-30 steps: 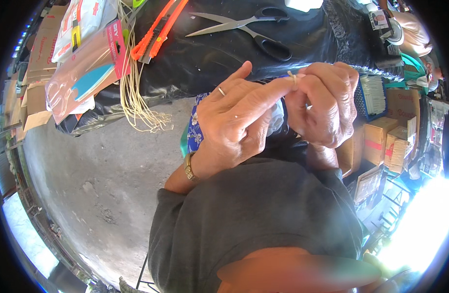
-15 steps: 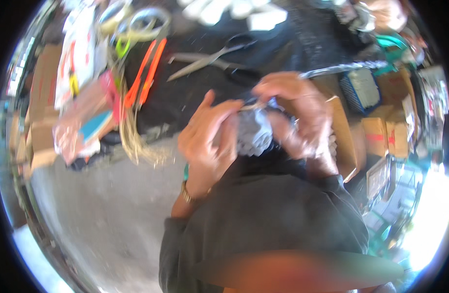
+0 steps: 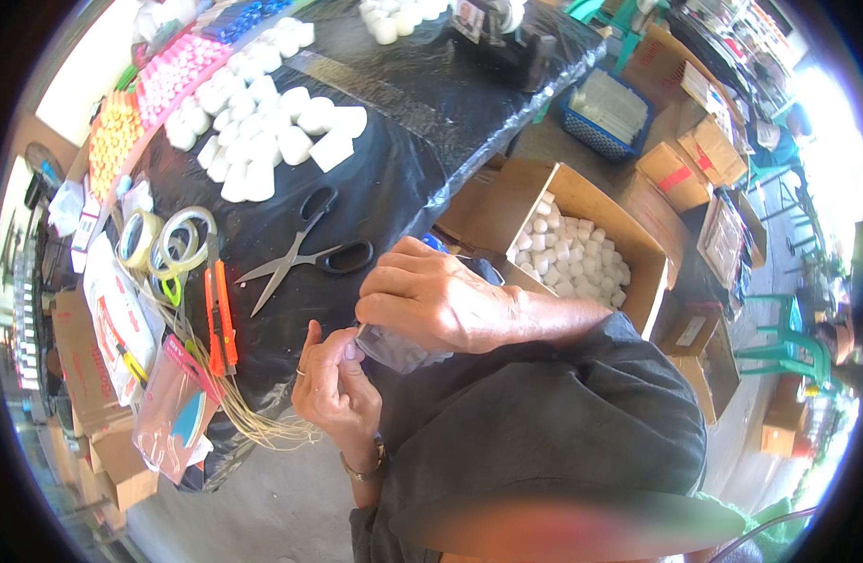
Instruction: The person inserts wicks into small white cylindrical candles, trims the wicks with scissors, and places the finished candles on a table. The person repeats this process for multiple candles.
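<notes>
My right hand is closed over a small grey, lumpy bundle, and its fingers cover the upper part. My left hand pinches with thumb and forefinger at the bundle's left end, close beside the right fingertips. What exactly the left fingertips grip is too small to make out. The bundle is held in front of my dark shirt, at the near edge of a table covered in black plastic. Scissors with black handles lie spread on the table just beyond my hands.
An orange cutter, tape rolls and tan strings lie at the left. White rounded pieces are heaped farther back. At right stands a cardboard box of small white pieces, with a blue basket beyond.
The view has swung right, showing more of the box and table. My right hand has turned over the bundle and closed; the left has moved to a pinch at its end.
</notes>
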